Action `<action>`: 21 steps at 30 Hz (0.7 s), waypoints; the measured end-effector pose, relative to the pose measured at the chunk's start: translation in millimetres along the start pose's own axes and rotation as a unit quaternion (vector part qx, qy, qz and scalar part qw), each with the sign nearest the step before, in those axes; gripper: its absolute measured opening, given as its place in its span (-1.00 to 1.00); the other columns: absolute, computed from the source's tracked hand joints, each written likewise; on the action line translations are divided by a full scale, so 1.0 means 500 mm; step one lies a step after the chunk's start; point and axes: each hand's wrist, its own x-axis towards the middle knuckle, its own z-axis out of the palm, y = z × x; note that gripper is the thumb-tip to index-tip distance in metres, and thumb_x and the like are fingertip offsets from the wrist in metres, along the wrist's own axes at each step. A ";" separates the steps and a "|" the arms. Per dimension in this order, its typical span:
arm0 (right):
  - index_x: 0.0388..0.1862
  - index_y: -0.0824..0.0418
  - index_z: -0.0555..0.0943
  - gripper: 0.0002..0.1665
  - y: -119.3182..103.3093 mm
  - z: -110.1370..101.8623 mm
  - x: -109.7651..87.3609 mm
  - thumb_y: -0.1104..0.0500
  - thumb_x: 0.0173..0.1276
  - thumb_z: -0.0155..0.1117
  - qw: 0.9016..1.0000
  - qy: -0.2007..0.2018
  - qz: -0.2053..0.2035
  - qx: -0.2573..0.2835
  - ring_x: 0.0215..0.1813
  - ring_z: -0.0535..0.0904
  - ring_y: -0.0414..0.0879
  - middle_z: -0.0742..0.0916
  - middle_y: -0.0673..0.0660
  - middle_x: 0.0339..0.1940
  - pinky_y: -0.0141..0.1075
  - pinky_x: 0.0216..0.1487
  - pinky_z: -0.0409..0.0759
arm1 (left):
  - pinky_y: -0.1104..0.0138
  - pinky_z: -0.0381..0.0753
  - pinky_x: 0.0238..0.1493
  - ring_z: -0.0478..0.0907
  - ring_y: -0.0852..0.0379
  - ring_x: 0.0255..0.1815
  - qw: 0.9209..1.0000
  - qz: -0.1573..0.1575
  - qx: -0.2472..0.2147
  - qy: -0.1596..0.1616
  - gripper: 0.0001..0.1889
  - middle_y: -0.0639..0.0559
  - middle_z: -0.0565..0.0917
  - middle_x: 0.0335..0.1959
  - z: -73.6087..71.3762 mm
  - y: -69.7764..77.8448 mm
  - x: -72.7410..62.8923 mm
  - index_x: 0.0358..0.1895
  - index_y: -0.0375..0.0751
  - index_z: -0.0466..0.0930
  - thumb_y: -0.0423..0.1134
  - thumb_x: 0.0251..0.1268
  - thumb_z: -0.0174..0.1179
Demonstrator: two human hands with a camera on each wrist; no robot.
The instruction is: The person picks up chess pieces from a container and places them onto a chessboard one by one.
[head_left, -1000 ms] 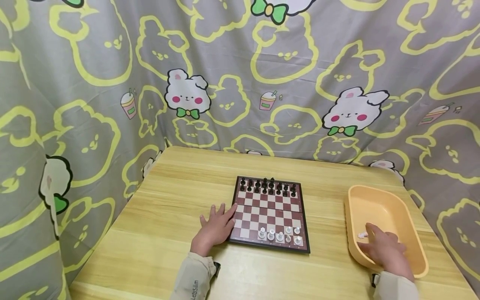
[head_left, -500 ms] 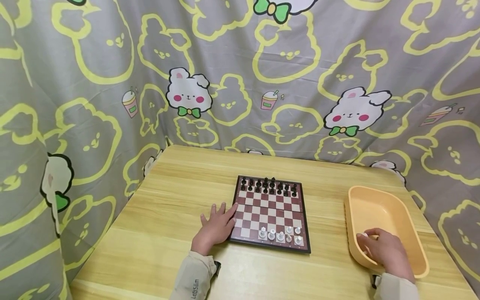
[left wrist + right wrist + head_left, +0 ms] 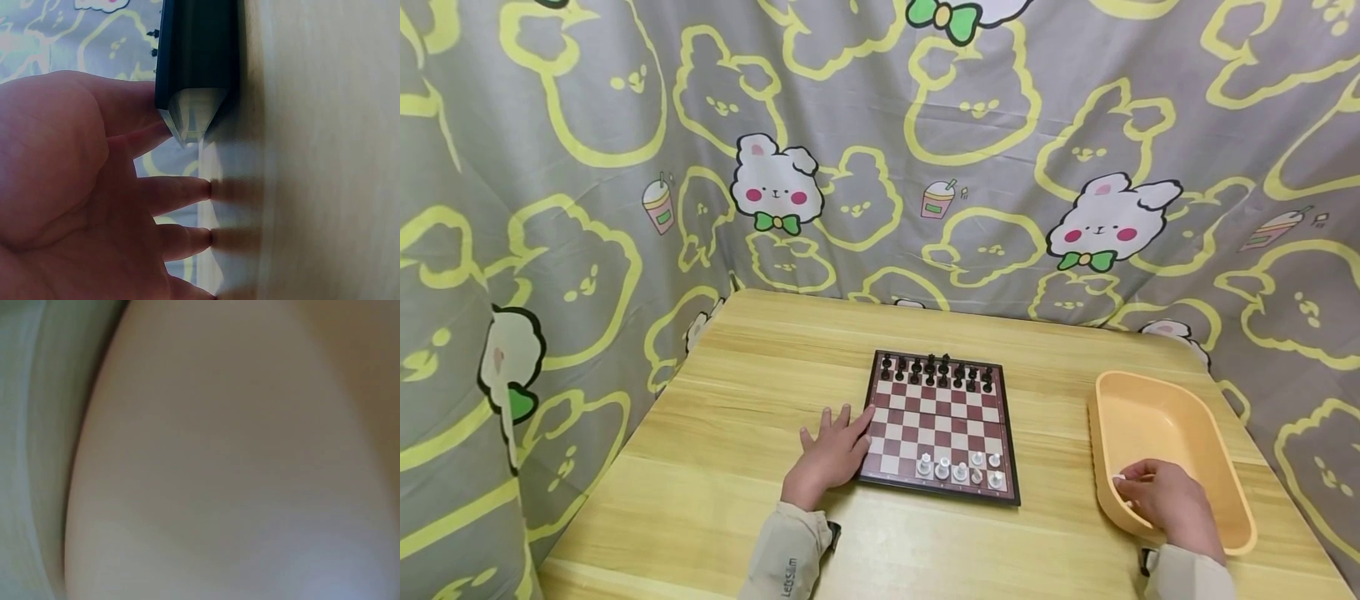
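Note:
Inside the orange plastic bin (image 3: 1157,412), my right hand (image 3: 1176,500) pinches a small white chess piece (image 3: 1120,477) between thumb and fingers; most of the piece is hidden. My left hand (image 3: 826,465) lies spread at the left edge of the chessboard (image 3: 917,421). In the left wrist view, the thumb and a finger touch the board's dark side (image 3: 200,50), while other fingertips (image 3: 203,189) rest on the table. Several white pieces (image 3: 961,472) stand at the board's near right. Two rows of black pieces (image 3: 943,382) line its far side.
The wooden table (image 3: 760,375) carries the board at its middle and the bin at the right. A patterned grey curtain (image 3: 865,117) hangs behind and along both sides. A blurred pale surface (image 3: 219,456) fills most of the right wrist view.
My right hand has gone from reaching with extended fingers over the white piece in the bin to pinching it, and has lifted it slightly. The left hand stays on the board's edge.

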 end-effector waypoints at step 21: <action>-0.09 0.24 0.66 -0.59 -0.014 -0.009 -0.016 -0.07 0.36 0.44 0.947 0.239 0.076 0.201 -0.51 0.58 -0.43 0.68 -0.36 -0.57 -0.53 -0.36 0.45 | -0.56 -0.29 0.38 -0.15 -0.52 0.63 1.000 0.001 -0.002 -0.001 -0.46 -0.37 0.14 0.62 -0.001 0.002 -0.002 0.64 0.03 0.24 -0.11 0.70 -0.11</action>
